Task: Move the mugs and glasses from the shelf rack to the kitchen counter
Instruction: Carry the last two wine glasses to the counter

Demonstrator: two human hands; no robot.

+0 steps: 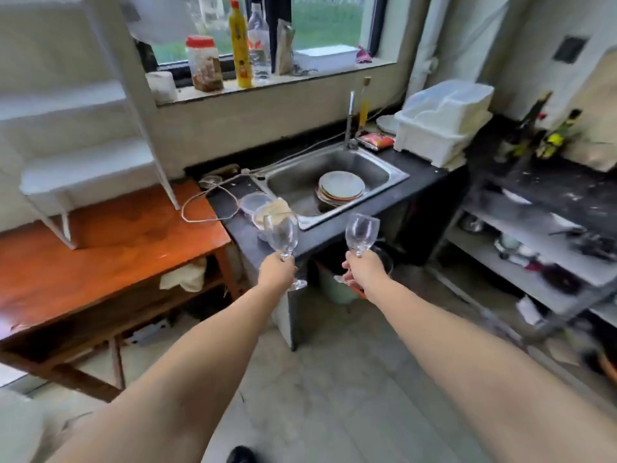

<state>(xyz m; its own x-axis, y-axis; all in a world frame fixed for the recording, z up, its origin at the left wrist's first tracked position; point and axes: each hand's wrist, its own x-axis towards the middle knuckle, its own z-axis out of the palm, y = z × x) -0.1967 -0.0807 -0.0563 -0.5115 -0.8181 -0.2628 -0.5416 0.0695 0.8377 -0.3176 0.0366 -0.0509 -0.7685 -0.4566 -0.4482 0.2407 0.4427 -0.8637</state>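
Note:
My left hand (276,273) grips the stem of a clear wine glass (281,231), held upright just before the front edge of the dark kitchen counter (329,233). My right hand (364,271) grips the stem of a second clear wine glass (361,231), also upright, in front of the counter below the sink. Both arms are stretched forward. The white shelf rack (90,175) stands on the orange wooden table (100,259) at the left. A small glass (211,182) sits at the counter's back left corner.
A steel sink (384,165) holds stacked plates (340,190). Clear plastic lids (255,203) and a cable (200,202) lie left of the sink. A white dish drainer (440,125) stands at the right. Grey shelves (534,248) with clutter line the right side. Bottles stand on the windowsill.

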